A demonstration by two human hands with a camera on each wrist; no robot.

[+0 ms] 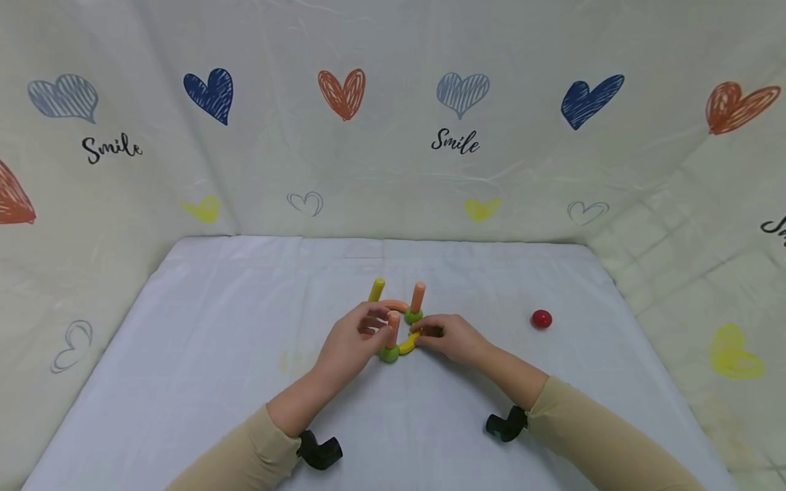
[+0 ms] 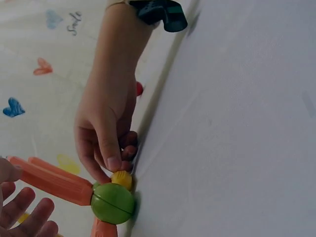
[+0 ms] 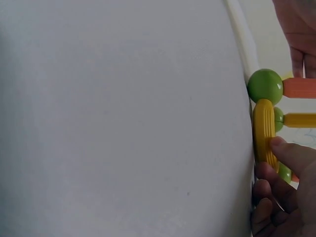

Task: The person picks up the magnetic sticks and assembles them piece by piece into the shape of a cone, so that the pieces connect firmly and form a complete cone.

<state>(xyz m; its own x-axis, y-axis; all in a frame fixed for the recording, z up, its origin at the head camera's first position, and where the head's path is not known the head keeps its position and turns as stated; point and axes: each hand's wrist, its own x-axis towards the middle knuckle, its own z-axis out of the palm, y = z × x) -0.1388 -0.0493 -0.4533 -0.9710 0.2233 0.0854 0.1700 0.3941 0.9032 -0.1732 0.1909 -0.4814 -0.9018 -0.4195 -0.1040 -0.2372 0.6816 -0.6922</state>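
A ring of toy building sticks and balls stands mid-table. At its front, an upright orange stick (image 1: 393, 329) rises from a green ball (image 1: 389, 354). My left hand (image 1: 353, 335) holds this stick near its top, the other fingers spread loosely in the left wrist view. Thumb and fingers of my right hand (image 1: 456, 337) pinch a curved yellow stick (image 3: 264, 129), which meets the front green ball. Behind are another green ball (image 1: 413, 316) with an upright orange stick (image 1: 418, 298), a curved orange stick (image 1: 396, 305), and an upright yellow stick (image 1: 376, 290), its base hidden by my left hand.
A red ball (image 1: 542, 319) lies apart on the white tablecloth (image 1: 215, 354), right of the structure. A curtain (image 1: 393, 170) printed with hearts stands behind the table's far edge. Black wrist-camera mounts (image 1: 321, 451) hang below both sleeves.
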